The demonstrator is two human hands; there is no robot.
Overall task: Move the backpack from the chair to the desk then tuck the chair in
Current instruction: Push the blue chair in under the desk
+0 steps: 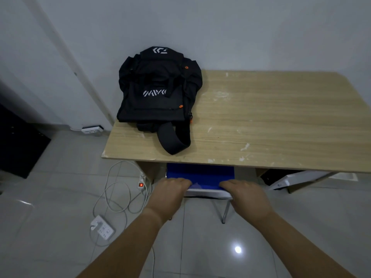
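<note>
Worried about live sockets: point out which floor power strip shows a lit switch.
The power strip by the desk leg: red switch glowing. The power strip nearer you shows none.

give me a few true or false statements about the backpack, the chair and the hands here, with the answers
1. The backpack lies on the desk. True.
2. Both hands rest on the chair. True: left hand and right hand are on its top edge.
3. The chair is red. False: it is blue.
4. The backpack sits at the desk's right end. False: it is at the left end, near the wall.
5. The chair seat is under the desk. True.
</note>
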